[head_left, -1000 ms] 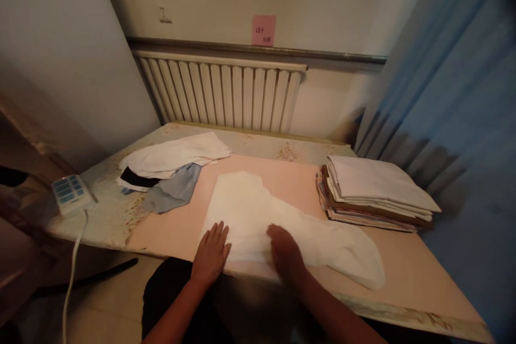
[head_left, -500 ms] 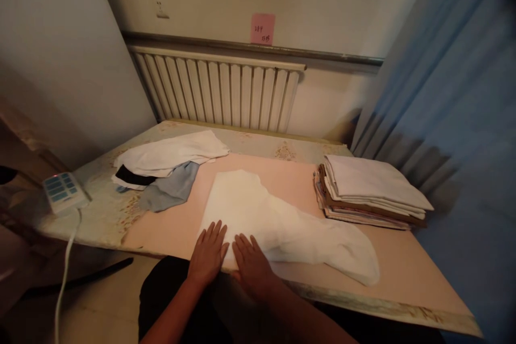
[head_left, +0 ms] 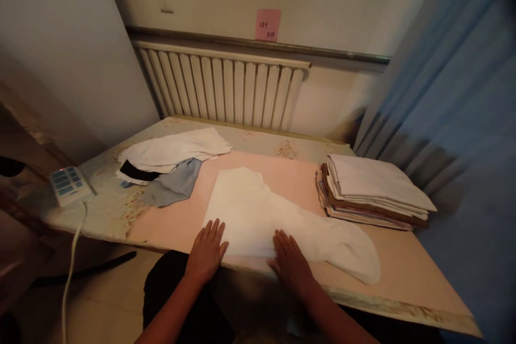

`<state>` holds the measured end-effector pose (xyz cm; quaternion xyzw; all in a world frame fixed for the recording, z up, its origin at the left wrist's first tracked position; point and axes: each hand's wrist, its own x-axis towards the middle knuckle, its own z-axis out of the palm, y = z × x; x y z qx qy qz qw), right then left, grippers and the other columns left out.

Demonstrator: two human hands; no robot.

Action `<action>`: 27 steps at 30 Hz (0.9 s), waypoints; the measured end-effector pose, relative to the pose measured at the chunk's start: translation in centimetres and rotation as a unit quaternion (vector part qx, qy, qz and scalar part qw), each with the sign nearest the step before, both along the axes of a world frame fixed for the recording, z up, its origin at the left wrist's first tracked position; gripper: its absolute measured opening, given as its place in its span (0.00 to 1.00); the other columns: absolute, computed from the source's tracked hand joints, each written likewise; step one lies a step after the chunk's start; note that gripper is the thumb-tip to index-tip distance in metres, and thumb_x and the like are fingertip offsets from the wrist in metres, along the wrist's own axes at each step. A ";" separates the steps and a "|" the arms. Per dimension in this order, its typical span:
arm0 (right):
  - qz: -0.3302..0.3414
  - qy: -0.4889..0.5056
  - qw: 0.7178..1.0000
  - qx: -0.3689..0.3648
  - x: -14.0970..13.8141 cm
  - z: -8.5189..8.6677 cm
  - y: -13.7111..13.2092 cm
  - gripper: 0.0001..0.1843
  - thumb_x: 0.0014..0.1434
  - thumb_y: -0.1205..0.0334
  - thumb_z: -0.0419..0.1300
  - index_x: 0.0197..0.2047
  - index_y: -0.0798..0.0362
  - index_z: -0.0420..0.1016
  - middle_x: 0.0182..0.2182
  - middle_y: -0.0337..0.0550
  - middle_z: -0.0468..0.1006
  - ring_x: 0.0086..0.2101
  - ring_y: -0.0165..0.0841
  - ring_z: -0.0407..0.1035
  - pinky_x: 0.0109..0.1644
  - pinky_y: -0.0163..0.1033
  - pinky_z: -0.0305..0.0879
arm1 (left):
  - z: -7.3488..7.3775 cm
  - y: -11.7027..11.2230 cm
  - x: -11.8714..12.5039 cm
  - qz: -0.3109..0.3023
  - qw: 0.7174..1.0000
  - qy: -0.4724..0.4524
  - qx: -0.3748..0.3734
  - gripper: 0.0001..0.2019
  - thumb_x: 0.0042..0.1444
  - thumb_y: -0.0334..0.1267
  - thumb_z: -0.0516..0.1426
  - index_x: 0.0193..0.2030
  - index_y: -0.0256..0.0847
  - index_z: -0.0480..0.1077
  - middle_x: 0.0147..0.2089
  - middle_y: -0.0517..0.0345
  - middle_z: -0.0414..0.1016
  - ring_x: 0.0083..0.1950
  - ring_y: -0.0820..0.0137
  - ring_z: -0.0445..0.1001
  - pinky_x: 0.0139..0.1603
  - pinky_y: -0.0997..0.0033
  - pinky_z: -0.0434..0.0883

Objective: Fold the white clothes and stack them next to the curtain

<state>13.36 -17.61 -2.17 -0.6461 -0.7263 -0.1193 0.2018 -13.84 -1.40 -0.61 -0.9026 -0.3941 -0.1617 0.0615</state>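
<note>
A white cloth (head_left: 266,215) lies spread on the pink board (head_left: 290,177), its right end trailing toward the table's front edge. My left hand (head_left: 206,251) rests flat on the cloth's near left corner, fingers stretched out. My right hand (head_left: 291,263) lies flat on the cloth's near edge a little to the right, fingers apart. Neither hand holds anything.
A stack of folded cloths (head_left: 373,191) sits at the right. A loose heap of white, black and grey-blue cloth (head_left: 169,164) lies at the left. A white power strip (head_left: 67,185) with cord sits at the table's left corner. Radiator (head_left: 220,86) behind, blue curtain (head_left: 455,118) right.
My right hand slid left along the cloth's near edge until it was beside my left hand, then moved back to the right. My left hand stayed on the corner.
</note>
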 end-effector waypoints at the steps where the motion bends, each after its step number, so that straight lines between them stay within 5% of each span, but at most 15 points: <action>1: 0.002 0.002 1.000 0.004 0.6 0.0 -0.5 0.33 0.64 0.53 0.56 0.67 0.56 0.54 0.64 0.56 0.62 0.63 0.46 0.55 0.64 0.55 0.57 | 0.0 0.0 -0.1 0.001 1.000 0.001 -0.001 0.26 0.64 0.47 0.48 0.66 0.39 0.59 0.69 0.48 0.58 0.71 0.56 0.53 0.66 0.52 0.57; 6: -0.060 0.067 0.994 0.055 2.1 0.2 -2.8 0.30 0.66 0.59 0.51 0.69 0.53 0.51 0.61 0.53 0.66 0.59 0.41 0.63 0.59 0.50 0.67 | 0.0 -0.4 0.7 0.007 0.999 -0.050 -0.004 0.23 0.65 0.46 0.47 0.62 0.38 0.63 0.65 0.45 0.66 0.68 0.56 0.58 0.65 0.51 0.59; 11: -0.051 0.082 0.992 0.078 1.2 1.2 -3.2 0.22 0.64 0.62 0.53 0.61 0.48 0.64 0.61 0.51 0.66 0.60 0.42 0.62 0.58 0.51 0.67 | 2.0 -2.6 5.3 -0.078 0.990 -0.110 -0.045 0.16 0.65 0.42 0.48 0.56 0.41 0.67 0.56 0.47 0.72 0.58 0.59 0.68 0.58 0.53 0.67; 14: -0.045 0.058 0.994 0.080 0.6 1.4 -2.6 0.20 0.63 0.63 0.55 0.58 0.49 0.69 0.60 0.52 0.67 0.59 0.43 0.62 0.59 0.52 0.65 | 3.6 -4.1 8.9 -0.141 0.982 -0.086 -0.097 0.11 0.63 0.36 0.50 0.49 0.41 0.69 0.49 0.50 0.73 0.51 0.62 0.70 0.53 0.59 0.69; 19: -0.055 0.036 0.996 0.059 0.4 1.1 -2.1 0.20 0.62 0.64 0.55 0.57 0.49 0.69 0.59 0.52 0.69 0.59 0.43 0.62 0.60 0.55 0.62 | 4.2 -4.9 13.3 -0.144 0.983 0.007 -0.114 0.05 0.61 0.34 0.52 0.41 0.42 0.68 0.43 0.53 0.71 0.47 0.63 0.68 0.48 0.61 0.67; 27: -0.068 0.047 0.996 0.036 0.2 1.3 -2.1 0.22 0.61 0.65 0.55 0.59 0.50 0.67 0.60 0.51 0.68 0.59 0.42 0.62 0.62 0.55 0.60 | 4.1 -4.8 14.9 -0.181 0.976 0.078 -0.096 0.06 0.61 0.32 0.51 0.40 0.38 0.69 0.42 0.50 0.71 0.45 0.61 0.67 0.45 0.60 0.66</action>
